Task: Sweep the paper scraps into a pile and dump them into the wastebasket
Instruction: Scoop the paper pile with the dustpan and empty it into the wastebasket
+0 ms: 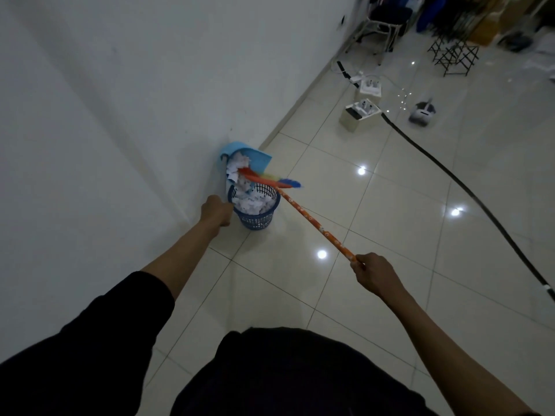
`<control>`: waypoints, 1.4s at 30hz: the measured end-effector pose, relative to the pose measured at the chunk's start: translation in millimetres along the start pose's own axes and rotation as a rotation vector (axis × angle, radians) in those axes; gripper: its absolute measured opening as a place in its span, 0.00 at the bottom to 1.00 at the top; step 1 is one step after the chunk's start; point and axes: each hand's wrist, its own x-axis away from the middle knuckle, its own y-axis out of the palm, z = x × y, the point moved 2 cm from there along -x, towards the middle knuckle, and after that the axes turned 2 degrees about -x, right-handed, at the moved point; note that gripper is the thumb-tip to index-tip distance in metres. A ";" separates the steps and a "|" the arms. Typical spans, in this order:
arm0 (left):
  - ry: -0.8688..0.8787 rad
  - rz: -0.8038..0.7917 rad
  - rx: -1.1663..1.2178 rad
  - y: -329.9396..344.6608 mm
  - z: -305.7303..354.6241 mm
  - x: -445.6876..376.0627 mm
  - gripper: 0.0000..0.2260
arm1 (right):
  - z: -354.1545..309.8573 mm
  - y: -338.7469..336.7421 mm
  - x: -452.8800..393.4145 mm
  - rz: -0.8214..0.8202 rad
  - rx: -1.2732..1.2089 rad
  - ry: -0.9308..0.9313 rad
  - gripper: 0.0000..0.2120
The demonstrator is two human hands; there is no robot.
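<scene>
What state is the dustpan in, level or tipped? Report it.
Tipped. The blue dustpan tilts steeply over the wastebasket, with paper scraps spilling from it toward the basket.

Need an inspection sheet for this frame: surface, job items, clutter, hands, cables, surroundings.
Surface: glossy tiled floor, ceiling light reflections.
Job's things: blue dustpan tipped over the blue wastebasket; paper scraps in both; broom bristles at the dustpan mouth.
Clutter: two white boxes and a grey device on the floor.
Hands: left hand grips the dustpan handle beside the basket; right hand grips the broom's orange stick.
Cables: black hose crossing the floor; white cords near the boxes.
Surroundings: white wall left; chair and folding racks far back.
</scene>
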 end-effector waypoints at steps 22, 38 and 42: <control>0.157 0.019 -0.093 5.5 -20.8 10.8 0.09 | 4.3 15.9 22.8 0.070 -0.056 0.003 0.15; 0.183 0.134 -0.098 -4.2 -53.5 25.6 0.11 | 9.9 24.4 16.6 0.021 -0.252 0.075 0.17; 0.182 0.173 -0.019 -0.3 -63.3 38.9 0.04 | 14.8 21.3 18.3 0.010 -0.332 0.117 0.17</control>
